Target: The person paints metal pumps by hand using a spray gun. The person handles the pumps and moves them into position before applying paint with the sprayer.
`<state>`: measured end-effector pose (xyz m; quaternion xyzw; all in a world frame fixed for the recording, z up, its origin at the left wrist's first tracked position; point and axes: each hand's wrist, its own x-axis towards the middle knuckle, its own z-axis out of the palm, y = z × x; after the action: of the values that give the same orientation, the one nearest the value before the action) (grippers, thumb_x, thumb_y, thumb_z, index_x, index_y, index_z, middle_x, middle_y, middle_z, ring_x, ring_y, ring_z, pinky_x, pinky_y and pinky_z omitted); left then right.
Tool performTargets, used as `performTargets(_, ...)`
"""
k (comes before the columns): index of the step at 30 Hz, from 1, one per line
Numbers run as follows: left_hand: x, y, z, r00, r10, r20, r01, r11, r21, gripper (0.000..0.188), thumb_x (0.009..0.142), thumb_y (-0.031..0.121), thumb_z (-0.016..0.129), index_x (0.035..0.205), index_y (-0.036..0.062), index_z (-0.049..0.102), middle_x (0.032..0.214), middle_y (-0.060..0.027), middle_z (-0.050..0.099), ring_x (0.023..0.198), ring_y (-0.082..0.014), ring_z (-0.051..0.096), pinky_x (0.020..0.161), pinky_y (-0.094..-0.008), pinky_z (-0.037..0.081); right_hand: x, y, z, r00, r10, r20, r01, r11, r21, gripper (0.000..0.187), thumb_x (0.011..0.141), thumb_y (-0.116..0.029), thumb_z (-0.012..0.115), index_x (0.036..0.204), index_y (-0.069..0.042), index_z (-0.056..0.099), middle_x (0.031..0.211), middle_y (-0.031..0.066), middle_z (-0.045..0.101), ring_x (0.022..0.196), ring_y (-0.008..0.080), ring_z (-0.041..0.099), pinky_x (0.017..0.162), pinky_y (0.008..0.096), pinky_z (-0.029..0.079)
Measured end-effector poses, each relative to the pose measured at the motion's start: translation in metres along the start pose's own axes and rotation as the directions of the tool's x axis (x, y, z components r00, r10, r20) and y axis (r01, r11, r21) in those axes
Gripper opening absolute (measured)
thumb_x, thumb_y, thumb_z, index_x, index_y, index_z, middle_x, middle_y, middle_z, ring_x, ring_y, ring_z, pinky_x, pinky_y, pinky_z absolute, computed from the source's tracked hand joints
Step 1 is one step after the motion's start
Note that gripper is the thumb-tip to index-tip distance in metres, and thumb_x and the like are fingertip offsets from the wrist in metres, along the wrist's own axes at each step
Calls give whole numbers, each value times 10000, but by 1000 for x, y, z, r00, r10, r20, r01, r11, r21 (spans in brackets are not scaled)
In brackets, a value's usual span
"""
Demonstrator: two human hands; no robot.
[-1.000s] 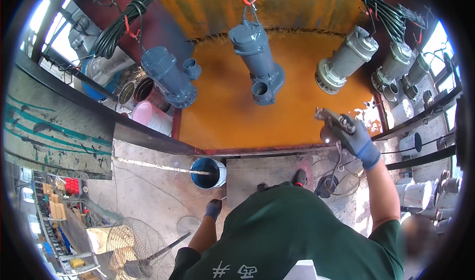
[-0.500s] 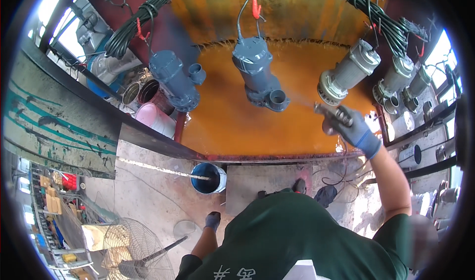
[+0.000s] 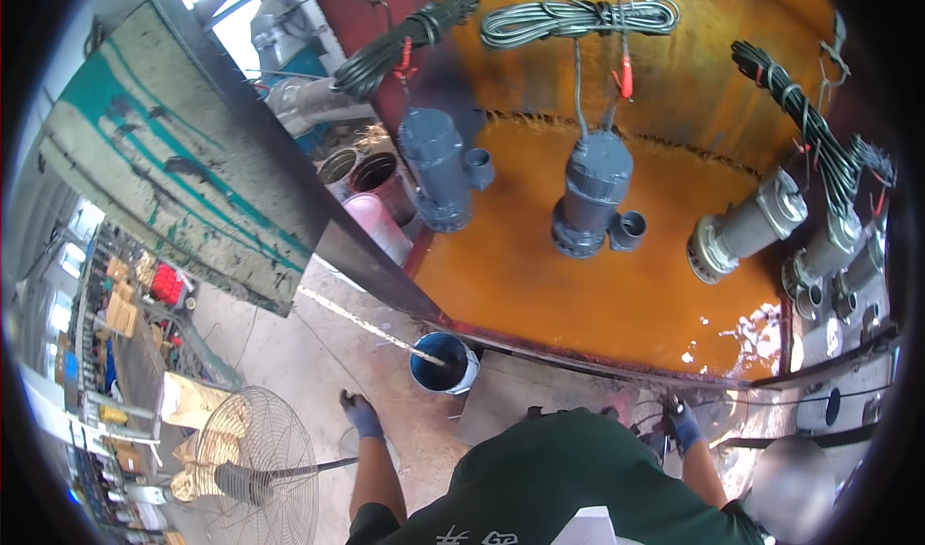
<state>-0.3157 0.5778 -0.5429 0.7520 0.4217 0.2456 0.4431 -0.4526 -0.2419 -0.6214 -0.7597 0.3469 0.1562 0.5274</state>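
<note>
My right hand [image 3: 686, 426], in a blue-grey glove with dark fingers, is down by my right side, closed on a spray gun [image 3: 677, 406] that shows only in part. My left hand [image 3: 362, 418], gloved alike, hangs out to the left above the floor, fingers apart and nothing in it. Beyond them, a grey-blue coated submersible pump [image 3: 595, 184] hangs upright on a cable, its round outlet to the right. Another grey-blue pump [image 3: 436, 164] hangs left of it. A bare metal pump [image 3: 750, 227] hangs tilted on the right.
Behind the pumps is an orange-coated booth [image 3: 540, 299] with a dark front edge. A blue-lined bucket [image 3: 469, 376] with a stick in it stands before it. Left are a wire-cage fan [image 3: 260, 458], a pink bucket [image 3: 374, 222] and a stained panel [image 3: 183, 174]. Coiled cables [image 3: 578, 22] hang above.
My right hand has dropped from the middle pump to my side with the spray gun; the spray mist is gone. My left hand has swung outward. The view has turned, and the middle pump's outlet now faces right.
</note>
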Motion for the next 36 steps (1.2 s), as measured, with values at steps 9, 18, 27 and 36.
performTargets(9,95,250,-103,820,323,-471,-563,598,-571,348,1035,55,603,1372,-30,613,1325,-156,675,1204,-226,648,1075,-363,512,9,97,22,950,308,50,-312,936,164,303,1030,-404,653,1094,-119,733,814,106,687,674,287,668,533,487,526)
performTargets(18,79,372,-117,632,555,-541,-770,364,-524,643,1052,35,534,1657,13,317,1641,-163,432,1447,-255,484,1221,-398,366,50,12,46,964,242,110,-256,957,133,368,1027,-464,640,1117,-118,728,829,119,688,662,300,674,544,494,546)
performTargets(27,97,411,-96,440,577,-688,-898,267,-351,823,961,22,512,1714,95,186,1739,-155,291,1607,-310,267,1290,-469,180,99,-86,76,971,151,185,-161,986,45,435,1023,-524,626,1141,-117,722,845,132,689,650,313,679,554,501,566)
performTargets(36,120,436,-108,432,563,-705,-896,359,-262,722,994,58,511,1669,13,261,1664,-192,373,1542,-318,365,1287,-420,250,81,-72,67,971,175,160,-194,975,107,502,1019,-584,612,1165,-116,716,860,145,690,638,325,685,565,508,585)
